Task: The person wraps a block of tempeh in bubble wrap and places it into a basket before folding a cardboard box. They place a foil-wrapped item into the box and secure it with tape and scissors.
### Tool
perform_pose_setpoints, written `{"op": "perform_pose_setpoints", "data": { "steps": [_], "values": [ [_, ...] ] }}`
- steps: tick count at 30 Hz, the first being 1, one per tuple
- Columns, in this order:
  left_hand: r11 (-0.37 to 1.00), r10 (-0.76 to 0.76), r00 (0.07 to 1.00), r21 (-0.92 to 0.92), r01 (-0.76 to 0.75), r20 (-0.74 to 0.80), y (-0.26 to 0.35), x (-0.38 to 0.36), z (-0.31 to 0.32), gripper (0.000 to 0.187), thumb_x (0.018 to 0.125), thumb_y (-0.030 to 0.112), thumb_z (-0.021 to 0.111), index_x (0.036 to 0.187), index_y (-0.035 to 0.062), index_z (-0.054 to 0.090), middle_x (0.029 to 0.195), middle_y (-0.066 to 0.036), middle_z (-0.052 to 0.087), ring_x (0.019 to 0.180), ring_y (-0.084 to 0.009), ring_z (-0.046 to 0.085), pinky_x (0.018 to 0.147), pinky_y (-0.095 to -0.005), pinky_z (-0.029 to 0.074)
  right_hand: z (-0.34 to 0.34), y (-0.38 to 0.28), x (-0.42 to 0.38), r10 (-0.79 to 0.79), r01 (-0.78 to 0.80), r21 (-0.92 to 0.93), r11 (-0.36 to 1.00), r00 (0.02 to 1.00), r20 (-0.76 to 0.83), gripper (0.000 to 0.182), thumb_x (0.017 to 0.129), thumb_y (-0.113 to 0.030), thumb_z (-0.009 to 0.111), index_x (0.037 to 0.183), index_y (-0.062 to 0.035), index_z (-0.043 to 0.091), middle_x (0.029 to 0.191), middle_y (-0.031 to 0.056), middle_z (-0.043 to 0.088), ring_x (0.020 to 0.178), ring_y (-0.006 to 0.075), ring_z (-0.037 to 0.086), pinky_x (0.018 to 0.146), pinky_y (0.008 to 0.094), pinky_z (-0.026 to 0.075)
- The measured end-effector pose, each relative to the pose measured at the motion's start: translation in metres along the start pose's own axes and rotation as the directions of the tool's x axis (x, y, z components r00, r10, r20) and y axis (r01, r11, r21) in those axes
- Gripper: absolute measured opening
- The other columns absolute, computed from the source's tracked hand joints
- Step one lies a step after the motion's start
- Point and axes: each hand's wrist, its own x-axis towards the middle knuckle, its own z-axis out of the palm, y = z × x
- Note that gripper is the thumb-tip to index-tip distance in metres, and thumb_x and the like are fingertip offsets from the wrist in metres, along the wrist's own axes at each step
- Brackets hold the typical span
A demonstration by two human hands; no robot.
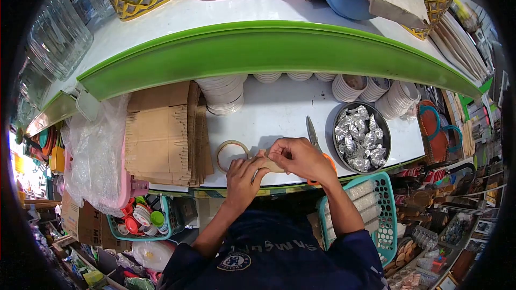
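Note:
My left hand (243, 178) is closed on a small tan piece (273, 166), perhaps cardboard, close to the front edge of the white shelf. From the other side my right hand (302, 159) pinches at the same piece, its fingertips close together. What lies between those fingertips is mostly hidden. Scissors (312, 130) with orange handles lie partly under my right hand, blades pointing away from me. Just left of my left hand, a roll of tape (231, 153) rests flat on the shelf.
Flattened cardboard pieces (157, 139) are stacked at the left, beside bubble wrap (97, 145). To the right sits a dark round pan (336, 142) of crumpled foil pieces. White bowls (223, 94) line the back beneath a green shelf edge (279, 48). Teal baskets (391, 215) stand below.

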Motion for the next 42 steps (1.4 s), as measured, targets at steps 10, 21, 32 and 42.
{"op": "perform_pose_setpoints", "data": {
  "steps": [10,21,32,42],
  "values": [
    [0.997,0.07,0.997,0.032,-0.071,0.036,0.0,0.001,-0.004,0.016,0.079,0.011,0.077,0.093,0.0049,0.073,0.117,-0.005,0.068,0.084,-0.0254,0.057,0.079,-0.0378,0.046,0.006,-0.002,-0.001,0.047,-0.049,-0.024,0.999,0.997,-0.067,0.016,0.09,-0.013,0.07,0.098,-0.0001,0.072,0.069,0.0063,0.066,0.055,0.0104,0.059,0.051,0.0267,0.049],
    [0.996,0.069,0.995,0.052,-0.073,0.066,0.002,0.002,-0.006,0.013,0.081,0.012,0.075,0.09,0.0047,0.071,0.116,-0.007,0.067,0.084,-0.0265,0.056,0.079,-0.0385,0.046,0.02,0.005,-0.006,0.003,-0.047,-0.144,0.988,0.956,-0.292,0.038,0.085,-0.015,0.074,0.12,-0.0035,0.067,0.082,0.0136,0.068,0.063,0.0206,0.067,0.061,0.0329,0.054],
    [0.999,-0.005,0.999,-0.045,0.007,0.041,0.005,0.0,-0.002,0.012,0.082,0.01,0.075,0.091,0.004,0.069,0.117,-0.01,0.066,0.086,-0.0296,0.059,0.079,-0.0399,0.045,0.019,0.009,0.001,-0.018,-0.02,-0.137,0.99,0.964,-0.265,0.049,0.082,-0.014,0.078,0.127,-0.0034,0.062,0.085,0.0095,0.068,0.054,0.0153,0.065,0.049,0.0302,0.051],
    [0.986,-0.08,0.993,-0.138,0.091,0.088,0.014,0.0,-0.006,0.012,0.085,0.003,0.07,0.096,-0.0019,0.067,0.121,-0.015,0.064,0.092,-0.0319,0.065,0.079,-0.0402,0.053,0.001,-0.008,0.008,-0.054,0.003,-0.494,0.869,0.994,-0.09,0.029,0.085,-0.028,0.073,0.103,-0.0053,0.072,0.086,0.0192,0.071,0.077,0.0365,0.07,0.071,0.0418,0.055]
  ]
}}
